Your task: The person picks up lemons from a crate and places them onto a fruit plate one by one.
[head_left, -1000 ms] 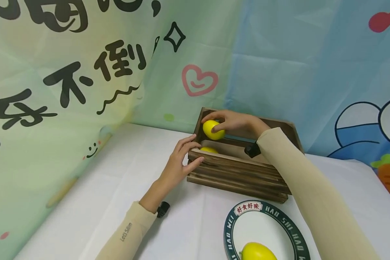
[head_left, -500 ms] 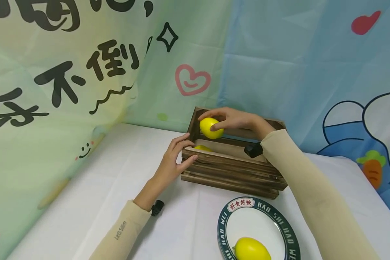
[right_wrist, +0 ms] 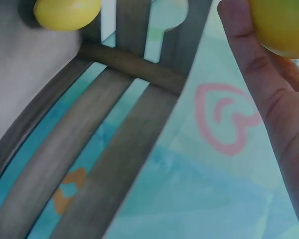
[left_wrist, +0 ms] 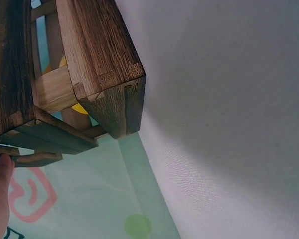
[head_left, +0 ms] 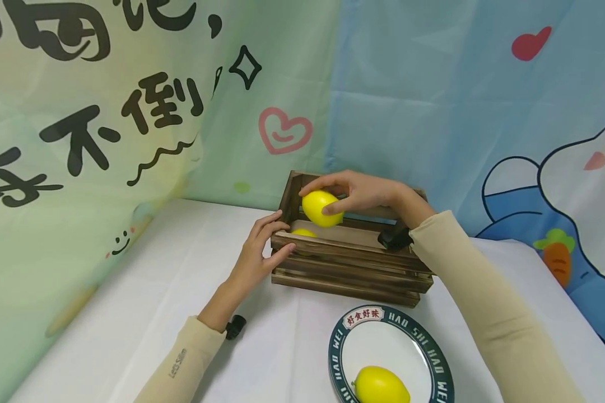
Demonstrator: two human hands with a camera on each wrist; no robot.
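My right hand [head_left: 365, 193] pinches a yellow lemon [head_left: 321, 208] between thumb and fingers, over the left end of a dark slatted wooden crate [head_left: 343, 266]. The right wrist view catches part of that held lemon [right_wrist: 283, 25] at its upper right. Inside the crate's left end lies a second lemon [head_left: 303, 232], mostly hidden by the front slat in the head view; the right wrist view shows this lemon [right_wrist: 67, 12] more fully. My left hand [head_left: 257, 249] rests its spread fingers on the crate's left front corner, thumb against the front.
In front of the crate stands a white plate [head_left: 355, 350] with a dark green lettered rim, bearing another lemon [head_left: 381, 385]. A white cloth [head_left: 277, 347] covers the table. Printed fabric [head_left: 398, 84] hangs close behind the crate and along the left.
The held lemon has shifted rightward relative to the crate, still in my right hand. My left hand stays at the corner. The head view has turned right, so the scene slides left.
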